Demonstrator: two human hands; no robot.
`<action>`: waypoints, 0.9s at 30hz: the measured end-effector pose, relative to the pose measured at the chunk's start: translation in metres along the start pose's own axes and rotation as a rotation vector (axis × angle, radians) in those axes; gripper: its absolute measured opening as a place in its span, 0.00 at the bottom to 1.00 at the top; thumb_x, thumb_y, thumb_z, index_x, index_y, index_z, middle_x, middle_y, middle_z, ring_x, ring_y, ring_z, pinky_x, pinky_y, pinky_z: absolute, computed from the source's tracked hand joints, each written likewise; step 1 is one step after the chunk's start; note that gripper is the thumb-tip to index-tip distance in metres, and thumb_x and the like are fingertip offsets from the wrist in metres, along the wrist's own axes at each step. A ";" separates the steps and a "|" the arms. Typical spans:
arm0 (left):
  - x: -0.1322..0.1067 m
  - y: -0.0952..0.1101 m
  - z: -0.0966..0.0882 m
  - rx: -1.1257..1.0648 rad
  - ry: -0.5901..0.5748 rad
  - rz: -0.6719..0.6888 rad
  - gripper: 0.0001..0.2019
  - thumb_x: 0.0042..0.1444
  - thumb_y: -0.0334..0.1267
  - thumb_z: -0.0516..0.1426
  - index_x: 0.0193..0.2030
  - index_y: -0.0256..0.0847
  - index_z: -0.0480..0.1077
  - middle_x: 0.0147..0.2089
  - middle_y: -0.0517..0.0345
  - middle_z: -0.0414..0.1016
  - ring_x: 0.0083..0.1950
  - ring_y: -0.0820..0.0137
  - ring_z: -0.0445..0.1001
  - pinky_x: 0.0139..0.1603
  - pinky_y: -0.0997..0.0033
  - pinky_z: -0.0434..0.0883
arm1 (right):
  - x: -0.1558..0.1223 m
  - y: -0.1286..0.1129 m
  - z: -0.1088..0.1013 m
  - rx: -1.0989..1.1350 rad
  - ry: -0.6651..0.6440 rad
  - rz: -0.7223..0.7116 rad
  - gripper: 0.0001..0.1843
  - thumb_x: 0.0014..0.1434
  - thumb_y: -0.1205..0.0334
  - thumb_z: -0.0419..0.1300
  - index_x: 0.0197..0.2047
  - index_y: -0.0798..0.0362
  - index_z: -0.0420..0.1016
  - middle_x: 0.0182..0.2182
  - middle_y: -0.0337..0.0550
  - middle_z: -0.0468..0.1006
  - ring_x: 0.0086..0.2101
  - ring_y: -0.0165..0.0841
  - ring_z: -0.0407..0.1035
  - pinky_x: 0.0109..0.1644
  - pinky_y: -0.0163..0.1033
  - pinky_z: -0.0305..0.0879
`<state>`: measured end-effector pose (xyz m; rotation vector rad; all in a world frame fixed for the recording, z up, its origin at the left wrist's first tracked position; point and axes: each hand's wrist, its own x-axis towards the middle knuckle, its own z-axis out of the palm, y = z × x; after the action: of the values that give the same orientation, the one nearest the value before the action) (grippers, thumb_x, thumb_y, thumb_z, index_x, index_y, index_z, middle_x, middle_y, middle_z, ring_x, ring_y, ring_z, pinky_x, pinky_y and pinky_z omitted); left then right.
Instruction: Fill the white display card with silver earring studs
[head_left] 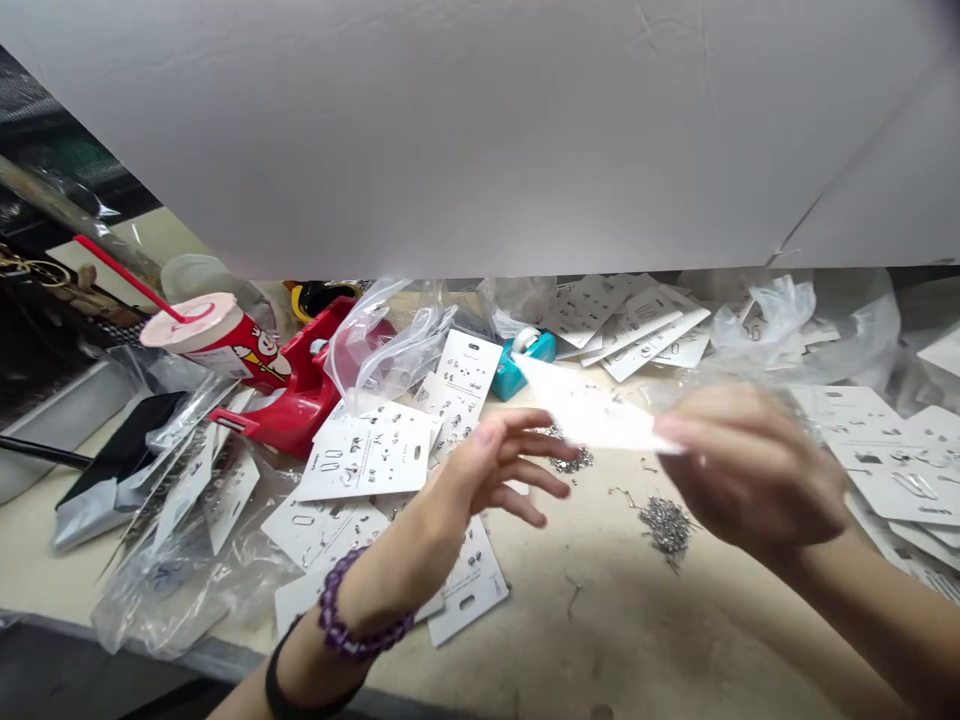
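Observation:
My right hand (750, 465) is closed on a white card (592, 410), blurred by motion, held above the table at centre. My left hand (495, 465) hovers just left of the card's lower edge, fingers spread and holding nothing; a purple bead bracelet and a black band circle its wrist. Below the hands lie small piles of tiny metal pieces (664, 522) on the beige table (600, 620). More white cards with small items attached (367, 452) lie spread to the left of my left hand.
A red-and-white cup with a pink lid and straw (217, 340) stands at the left beside a red holder (300, 390). A teal tape dispenser (525, 358) sits behind the cards. Clear plastic bags (390, 340) and card stacks (637, 325) crowd the back. A white board overhangs the table.

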<state>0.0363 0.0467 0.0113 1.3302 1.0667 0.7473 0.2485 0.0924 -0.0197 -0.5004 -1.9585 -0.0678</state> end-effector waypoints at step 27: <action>0.042 -0.050 0.028 -0.284 0.251 0.100 0.19 0.59 0.38 0.45 0.57 0.41 0.51 0.54 0.47 0.64 0.38 0.72 0.71 0.35 0.71 0.73 | -0.033 -0.002 -0.020 0.163 -0.693 0.663 0.07 0.59 0.66 0.51 0.33 0.52 0.69 0.29 0.41 0.72 0.27 0.29 0.67 0.25 0.33 0.63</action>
<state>0.0707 0.0676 -0.0472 1.0710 1.0491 1.1195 0.2767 0.0751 -0.0400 -1.1466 -2.3149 0.7689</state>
